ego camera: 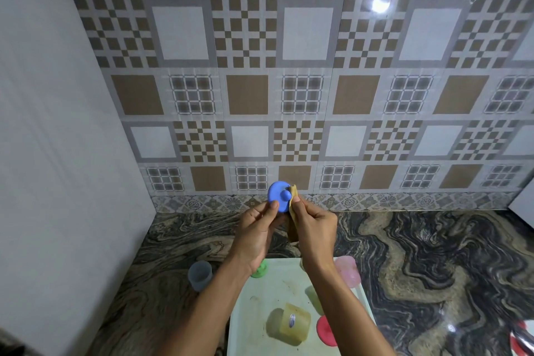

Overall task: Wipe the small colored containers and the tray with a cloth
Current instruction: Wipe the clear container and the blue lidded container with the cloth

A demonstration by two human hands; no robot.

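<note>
A person stands at a dark, swirled stone counter (404,254) backed by a patterned tile wall (289,81), both arms stretched forward. The left hand (258,228) pinches a round blue lid (278,196) by its lower edge, thumb and fingers closed on it, holding it up in front of the wall. The right hand (313,225) grips a tan cloth (293,211), folded and pressed against the lid's right side (the lid's small knob faces the camera).

Below the arms sits a pale tray (260,312), its surface streaked and smudged, so it looks not yet wiped. On it lie a yellowish container (293,324) tipped on its side, a red lid (325,331), and a pale green piece (313,298) partly hidden by the right forearm. A green container (260,269) peeks out at the tray's far left corner, a pink one (348,270) at its far right. A bluish cup (200,275) stands on the counter left of the tray.

Judging by this, the wiping is mid-way at best: one blue piece is in hand, several pieces and the tray remain.
</note>
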